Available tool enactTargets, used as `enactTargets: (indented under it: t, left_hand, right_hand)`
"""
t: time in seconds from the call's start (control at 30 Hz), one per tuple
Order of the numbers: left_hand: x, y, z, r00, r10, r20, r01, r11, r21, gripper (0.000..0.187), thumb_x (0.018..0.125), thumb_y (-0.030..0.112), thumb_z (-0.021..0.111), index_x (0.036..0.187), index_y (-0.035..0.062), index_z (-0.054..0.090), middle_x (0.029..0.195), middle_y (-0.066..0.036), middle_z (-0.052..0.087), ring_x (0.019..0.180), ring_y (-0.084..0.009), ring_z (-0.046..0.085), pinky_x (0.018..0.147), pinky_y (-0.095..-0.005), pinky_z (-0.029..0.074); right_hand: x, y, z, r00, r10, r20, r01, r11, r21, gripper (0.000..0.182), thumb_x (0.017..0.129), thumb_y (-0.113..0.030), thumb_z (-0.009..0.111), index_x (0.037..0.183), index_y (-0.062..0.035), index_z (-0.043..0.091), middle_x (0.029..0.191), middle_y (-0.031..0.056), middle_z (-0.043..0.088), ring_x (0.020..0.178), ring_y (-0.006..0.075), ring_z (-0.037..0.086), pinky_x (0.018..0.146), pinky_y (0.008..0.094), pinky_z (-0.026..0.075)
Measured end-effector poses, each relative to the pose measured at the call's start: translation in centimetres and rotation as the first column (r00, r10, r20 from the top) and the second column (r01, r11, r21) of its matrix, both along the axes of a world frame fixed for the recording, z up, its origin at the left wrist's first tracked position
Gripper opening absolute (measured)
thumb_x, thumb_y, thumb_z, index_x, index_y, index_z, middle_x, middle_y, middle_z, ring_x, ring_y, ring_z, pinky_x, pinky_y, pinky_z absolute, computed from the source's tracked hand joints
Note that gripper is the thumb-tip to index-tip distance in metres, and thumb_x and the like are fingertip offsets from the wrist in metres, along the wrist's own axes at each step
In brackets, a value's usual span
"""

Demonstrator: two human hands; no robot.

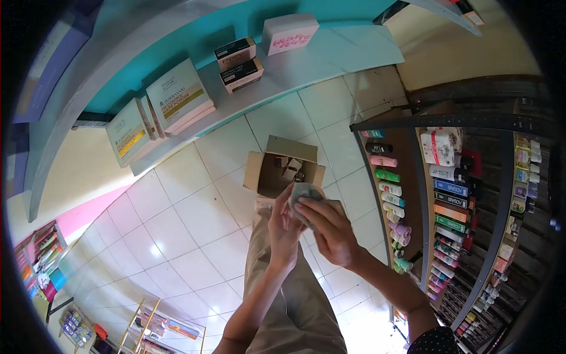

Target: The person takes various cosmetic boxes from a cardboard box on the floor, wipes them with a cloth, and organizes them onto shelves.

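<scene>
In the head view, both hands are raised together over my legs, just in front of an opened cardboard box [253, 171]. The fingers of my right hand [331, 231] press a grey cloth [306, 190] against whatever my left hand [282, 233] holds. My left hand is closed, its fingers partly behind the cloth; a pale pinkish bit shows there, too small to name. Inside the cardboard box on the floor lie a few small cartons [291, 169], one of them whitish.
A white shelf [342, 50] ahead carries white powder boxes [177, 97], black-and-tan cartons [242, 74] and a pink-white box [290, 33]. On the right, a dark-framed rack [422, 194] holds bottles and packets. A gold-framed stand [141, 321] is at lower left on the tiled floor [194, 218].
</scene>
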State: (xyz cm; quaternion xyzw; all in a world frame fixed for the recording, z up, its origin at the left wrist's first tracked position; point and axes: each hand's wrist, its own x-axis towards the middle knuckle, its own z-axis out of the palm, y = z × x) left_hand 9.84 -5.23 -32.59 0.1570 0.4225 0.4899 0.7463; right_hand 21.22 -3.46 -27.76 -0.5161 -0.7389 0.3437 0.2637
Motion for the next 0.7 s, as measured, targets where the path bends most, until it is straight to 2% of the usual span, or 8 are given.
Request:
enactTargets:
  t: [0.07,0.17,0.33,0.4,0.43,0.5,0.53,0.7]
  left_hand:
    - [0.4,0.5,0.8,1.000,-0.013,0.007,0.013,1.000,-0.011,0.054,0.081,0.025,0.052,0.125,0.0042,0.027,0.115,-0.009,0.041,0.101,-0.0156,0.047,0.080,-0.0288,0.045]
    - [1.3,1.1,0.7,1.000,0.003,0.003,-0.004,1.000,0.019,0.052,0.083,0.025,0.049,0.125,0.0040,0.027,0.115,-0.009,0.041,0.100,-0.0145,0.048,0.077,-0.0278,0.047]
    - [2.1,3.3,0.0,0.990,0.053,-0.133,-0.039,0.994,0.102,0.049,0.085,0.023,0.046,0.125,0.0034,0.026,0.116,-0.010,0.040,0.098,-0.0170,0.050,0.078,-0.0301,0.047]
    - [1.8,4.9,-0.5,0.971,0.115,-0.207,-0.057,0.961,0.270,0.048,0.086,0.023,0.044,0.125,0.0031,0.025,0.115,-0.010,0.041,0.093,-0.0163,0.053,0.077,-0.0295,0.047]
    - [1.6,5.9,0.0,0.971,0.115,-0.207,-0.056,0.961,0.269,0.048,0.086,0.023,0.044,0.125,0.0031,0.025,0.115,-0.010,0.041,0.093,-0.0163,0.053,0.077,-0.0295,0.047]
    - [1.3,7.9,1.4,0.988,0.148,-0.054,-0.128,0.954,0.272,0.047,0.086,0.021,0.043,0.125,0.0029,0.025,0.116,-0.010,0.041,0.091,-0.0158,0.054,0.075,-0.0287,0.048]
    - [1.2,8.7,1.6,0.987,0.139,-0.087,-0.106,0.945,0.310,0.045,0.087,0.020,0.040,0.126,0.0044,0.023,0.117,-0.011,0.040,0.094,-0.0173,0.053,0.078,-0.0313,0.047]
    - [1.5,11.7,1.9,0.983,0.176,0.042,-0.180,0.931,0.317,0.048,0.089,0.026,0.035,0.129,0.0099,0.016,0.123,-0.013,0.035,0.110,-0.0244,0.041,0.089,-0.0406,0.037]
  right_hand:
    - [1.6,-0.3,-0.9,0.999,-0.030,-0.020,0.032,0.990,0.136,0.040,0.060,0.010,0.045,0.097,-0.0017,0.056,0.105,0.0150,0.051,0.085,0.0285,0.052,0.075,0.0332,0.041]
    - [3.4,0.0,-1.6,0.951,-0.293,-0.098,0.298,0.954,0.043,0.033,0.064,0.001,0.058,0.097,-0.0021,0.055,0.089,0.0109,0.054,0.072,0.0256,0.054,0.063,0.0317,0.045]
    - [2.5,4.6,-0.1,0.971,-0.238,0.024,0.236,0.970,0.047,0.044,0.057,-0.016,0.070,0.097,-0.0043,0.055,0.084,0.0084,0.053,0.070,0.0212,0.056,0.059,0.0288,0.045]
    - [2.4,6.6,0.0,0.983,-0.182,0.040,0.180,0.983,0.046,0.053,0.052,-0.021,0.073,0.100,-0.0079,0.053,0.081,0.0074,0.054,0.071,0.0226,0.056,0.059,0.0305,0.045]
    - [2.1,7.6,0.5,0.982,-0.182,0.040,0.180,0.983,0.046,0.053,0.052,-0.021,0.073,0.100,-0.0079,0.053,0.081,0.0074,0.054,0.071,0.0226,0.056,0.059,0.0305,0.045]
    - [1.8,9.3,1.0,0.978,-0.112,0.176,0.083,0.983,0.166,0.054,0.051,-0.022,0.074,0.098,-0.0083,0.053,0.080,0.0079,0.055,0.071,0.0244,0.056,0.059,0.0310,0.045]
    - [2.0,10.3,0.5,0.990,-0.119,0.072,0.105,0.979,0.177,0.050,0.051,-0.021,0.074,0.095,-0.0082,0.054,0.083,0.0080,0.055,0.073,0.0260,0.056,0.061,0.0318,0.045]
    - [2.6,15.9,-0.2,0.995,-0.094,0.031,0.081,0.955,0.286,0.051,0.052,-0.022,0.073,0.097,-0.0085,0.053,0.090,0.0081,0.057,0.080,0.0260,0.055,0.067,0.0329,0.044]
